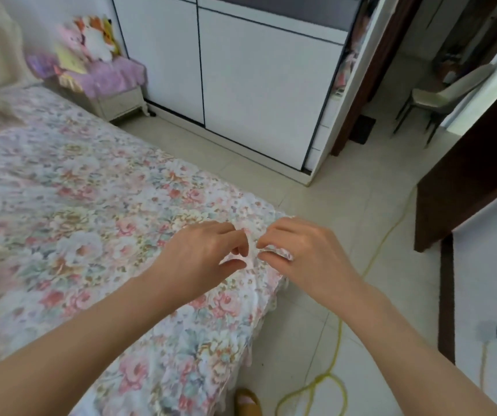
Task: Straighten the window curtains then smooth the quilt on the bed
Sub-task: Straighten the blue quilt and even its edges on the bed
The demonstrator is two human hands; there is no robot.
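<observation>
Quilt [91,205], floral in pinks, greens and whites, covers the bed and fills the left and middle of the view, its near corner hanging over the bed's edge toward the tiled floor [331,187]. Both hands meet at that corner. The left hand [202,253] comes in from the lower left, its fingers [235,232] curled and pinching a small raised fold of the fabric. The right hand [304,250] comes in from the lower right, just beside the left, and its fingers [274,256] are closed on the same bunched bit of quilt at the edge; the fingertips of the two hands nearly touch. Around the pinch the cloth is puckered, while the rest lies fairly flat. Beyond the bed stands a white wardrobe [241,79] with dark seams between its doors. To its left, near the head of the bed, a nightstand [121,100] under a purple cover carries soft toys [91,37]. A yellow cord [337,349] snakes across the floor on the right and loops near the bottom edge. The toe of a yellow slipper [247,400] shows beside the bed's lower corner. A chair [439,94] stands through the doorway at upper right.
</observation>
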